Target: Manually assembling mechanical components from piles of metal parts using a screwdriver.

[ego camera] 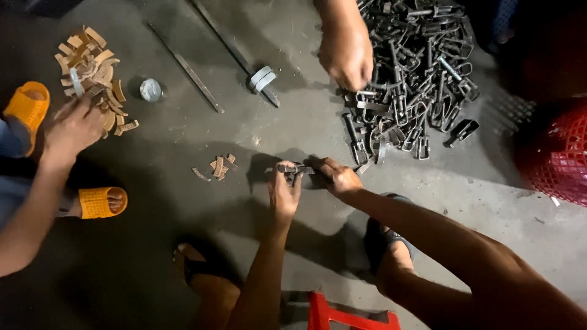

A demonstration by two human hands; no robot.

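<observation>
My left hand [284,190] and my right hand [338,177] meet over the concrete floor, both gripping one small dark metal clamp part [295,170] held between them. A few tan flat pieces [218,167] lie on the floor just left of my left hand. A large heap of dark metal clamp parts [416,73] lies beyond my right hand. Another person's hand [347,52] reaches down into that heap from the top.
At the left a second person's hand [72,129] rests by a pile of tan flat pieces [92,70], near feet in orange sandals [101,201]. Two long metal bars [186,67], a small round tin [150,90], a red basket [559,159] and a red stool [342,316] surround me.
</observation>
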